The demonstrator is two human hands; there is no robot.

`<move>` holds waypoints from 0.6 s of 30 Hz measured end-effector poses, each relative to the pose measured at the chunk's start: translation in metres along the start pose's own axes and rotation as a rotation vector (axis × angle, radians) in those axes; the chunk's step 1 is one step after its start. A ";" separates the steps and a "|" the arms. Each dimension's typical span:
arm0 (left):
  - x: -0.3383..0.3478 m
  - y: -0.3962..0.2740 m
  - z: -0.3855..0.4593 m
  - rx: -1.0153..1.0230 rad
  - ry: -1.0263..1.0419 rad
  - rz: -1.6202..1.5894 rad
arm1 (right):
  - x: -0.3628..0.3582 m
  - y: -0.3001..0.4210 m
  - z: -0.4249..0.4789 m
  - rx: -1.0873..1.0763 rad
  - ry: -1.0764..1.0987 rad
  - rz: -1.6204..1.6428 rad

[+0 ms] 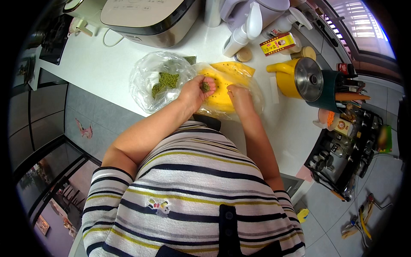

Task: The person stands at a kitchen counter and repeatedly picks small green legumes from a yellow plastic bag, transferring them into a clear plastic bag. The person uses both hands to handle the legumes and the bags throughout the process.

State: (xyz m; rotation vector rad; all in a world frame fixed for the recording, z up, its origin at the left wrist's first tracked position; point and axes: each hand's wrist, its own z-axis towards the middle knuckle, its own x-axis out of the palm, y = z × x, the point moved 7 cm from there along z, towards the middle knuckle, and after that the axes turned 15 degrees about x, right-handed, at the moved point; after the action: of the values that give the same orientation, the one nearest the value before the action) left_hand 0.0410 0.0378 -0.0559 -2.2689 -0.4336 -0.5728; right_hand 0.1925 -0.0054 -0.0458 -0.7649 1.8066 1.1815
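My left hand is cupped palm up over a yellow sheet, with a small heap of green beans, likely mung beans, in its palm. Above the right part of that sheet, my right hand has its fingertips drawn together; whether anything is pinched there is too small to tell. Loose beans dot the sheet, and clear plastic film lies around it. Left of my left hand, a wide-mouthed clear plastic bag stands open with more green beans inside.
Behind the bags stand a rice cooker, a white spray bottle and a small round jar. A yellow pot with a glass lid stands to the right, beside a dark green holder. A black rack of jars is farther right.
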 end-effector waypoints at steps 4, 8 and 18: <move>0.002 -0.002 -0.002 0.002 0.000 0.006 | 0.002 0.002 0.001 0.053 0.036 -0.068; -0.003 0.002 0.002 -0.007 0.024 0.011 | 0.001 -0.006 0.003 0.078 -0.016 0.018; 0.000 0.009 0.003 -0.048 0.052 0.003 | -0.019 -0.022 0.003 0.209 0.034 0.395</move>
State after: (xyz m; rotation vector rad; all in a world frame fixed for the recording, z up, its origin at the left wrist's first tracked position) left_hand 0.0453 0.0339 -0.0628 -2.2947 -0.3943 -0.6454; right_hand 0.2203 -0.0102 -0.0390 -0.3159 2.1332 1.2012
